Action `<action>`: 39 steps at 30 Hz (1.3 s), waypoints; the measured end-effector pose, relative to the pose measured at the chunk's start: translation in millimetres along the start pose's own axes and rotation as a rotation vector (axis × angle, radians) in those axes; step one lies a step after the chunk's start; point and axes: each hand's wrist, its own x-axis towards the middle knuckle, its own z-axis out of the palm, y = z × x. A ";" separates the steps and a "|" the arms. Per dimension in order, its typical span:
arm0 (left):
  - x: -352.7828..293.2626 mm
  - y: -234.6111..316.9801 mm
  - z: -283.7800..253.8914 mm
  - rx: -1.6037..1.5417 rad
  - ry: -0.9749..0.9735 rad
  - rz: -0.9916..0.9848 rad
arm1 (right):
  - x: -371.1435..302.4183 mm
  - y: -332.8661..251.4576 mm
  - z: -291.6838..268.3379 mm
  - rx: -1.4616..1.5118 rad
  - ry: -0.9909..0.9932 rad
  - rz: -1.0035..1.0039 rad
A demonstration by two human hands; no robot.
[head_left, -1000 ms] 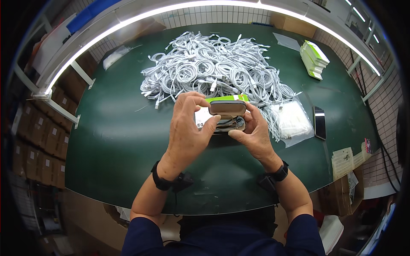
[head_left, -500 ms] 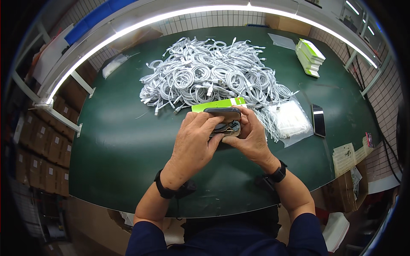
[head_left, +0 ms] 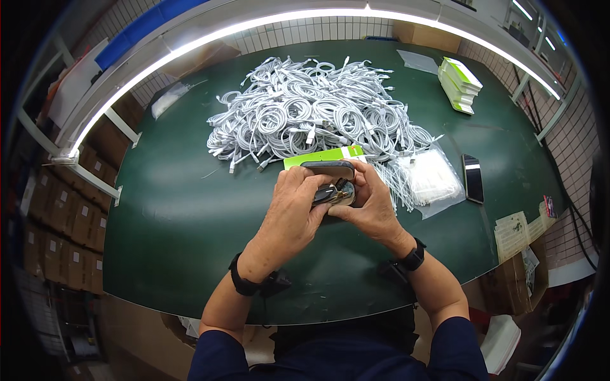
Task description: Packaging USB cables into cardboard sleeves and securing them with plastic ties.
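Between my two hands is a small hinged glasses case, its dark lid raised at the far side. Folded glasses appear to lie inside, partly covered by my fingers. My left hand grips the case's left side, with the fingertips reaching inside. On the other side, my right hand holds the case, its thumb at the near edge and its fingers behind. Just beyond the case lies a green and white card or flat box. Behind that spreads a big heap of coiled white cables.
A bag of white ties and a phone lie at right on the green table. Green-white boxes are stacked at the far right. A plastic bag lies far left. A light bar arches overhead.
The lid stays raised and both hands keep their hold. My left fingers have shifted slightly at the glasses, which look a little turned; otherwise the view has only moved slightly.
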 end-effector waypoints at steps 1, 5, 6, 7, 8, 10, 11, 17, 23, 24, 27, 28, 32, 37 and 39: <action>-0.1 0.0 -0.6 0.001 0.001 0.001 | 0.0 0.2 -0.5 -0.002 -0.009 -0.002; -0.7 -1.2 -4.4 -0.157 -0.019 -0.088 | 0.4 1.6 -1.7 0.032 -0.034 -0.014; -0.8 -2.9 -5.3 -0.160 -0.032 -0.097 | 0.8 1.8 -2.1 0.050 -0.042 -0.020; -0.8 -4.5 -6.3 -0.162 -0.045 -0.106 | 0.8 1.7 -2.3 0.048 -0.045 -0.023; -0.7 -5.2 -7.4 -0.164 -0.057 -0.115 | 0.2 1.6 -2.4 0.045 -0.045 -0.010; -0.9 -3.8 -9.9 -0.124 -0.043 -0.106 | -0.5 1.7 -2.6 0.040 -0.043 0.017; -1.1 -2.6 -11.1 -0.085 -0.035 -0.101 | -0.3 2.2 -2.9 0.037 -0.045 0.015; 1.1 0.2 -15.6 -0.073 0.028 -0.078 | 2.3 -0.3 -3.3 0.028 -0.024 0.001; 0.4 3.5 -19.0 -0.201 0.046 -0.087 | 3.0 -1.1 -3.0 0.023 -0.010 -0.005; -0.3 4.2 -19.9 -0.215 0.036 -0.087 | 2.5 -0.5 -2.9 0.027 -0.008 -0.014; -0.7 6.3 -23.3 -0.246 0.002 -0.067 | 2.7 0.8 -3.4 0.034 -0.006 -0.030; -1.0 7.0 -24.4 -0.262 -0.015 -0.057 | 3.0 1.0 -4.4 0.038 0.003 -0.015; -3.0 9.8 -30.4 -0.326 -0.029 -0.025 | 5.5 4.1 -9.5 0.042 0.031 0.028; -1.6 7.4 -34.5 -0.371 0.051 -0.014 | 6.0 8.6 -11.7 0.056 0.059 0.068; 0.7 -0.2 -35.2 -0.422 0.122 -0.058 | 6.5 9.8 -12.8 0.066 0.063 0.072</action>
